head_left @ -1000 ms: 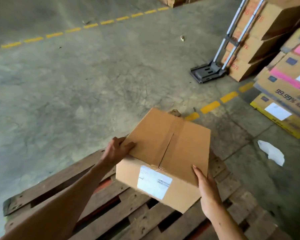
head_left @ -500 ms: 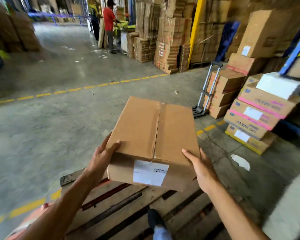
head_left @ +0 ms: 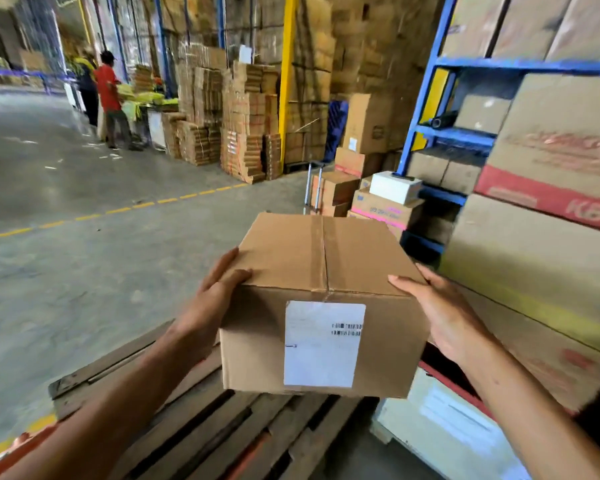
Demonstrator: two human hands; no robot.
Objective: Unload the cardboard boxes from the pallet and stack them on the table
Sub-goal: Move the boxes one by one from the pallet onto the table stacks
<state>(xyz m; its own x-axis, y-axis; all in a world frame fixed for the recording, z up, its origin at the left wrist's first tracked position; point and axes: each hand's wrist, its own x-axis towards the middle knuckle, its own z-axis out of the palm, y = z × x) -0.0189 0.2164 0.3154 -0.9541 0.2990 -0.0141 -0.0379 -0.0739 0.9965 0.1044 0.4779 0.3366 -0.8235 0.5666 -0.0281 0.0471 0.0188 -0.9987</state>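
The concrete floor (head_left: 84,271) spreads grey, smooth and mottled from nine o'clock up to eleven, crossed by a dashed yellow line (head_left: 118,210). At one to three o'clock rises a blue steel rack (head_left: 426,81) loaded with large matt cartons, the nearest a big printed carton (head_left: 565,140) with a red band along its lower edge. At twelve o'clock stand tall columns of flattened corrugated board (head_left: 243,126), ribbed at the edges and tied in bundles, beside a yellow post (head_left: 286,81). Below, from six to seven o'clock, lies the wooden pallet (head_left: 194,420), its slats rough, dark and gapped. Held above it, in the centre of the view, is the cardboard box (head_left: 323,306): a plain brown rectangular carton, clear of the slats, its top flaps sealed by a strip of glossy brown tape and its near face bearing a white rectangular label (head_left: 323,344) with a small barcode. The left hand (head_left: 208,306) grips the box's left side with the thumb hooked over the top edge; the right hand (head_left: 444,313) presses flat against the right side, fingers wrapped round the far corner. At ten o'clock, far off, a person in a red shirt (head_left: 107,88) stands at a cluttered worktop.
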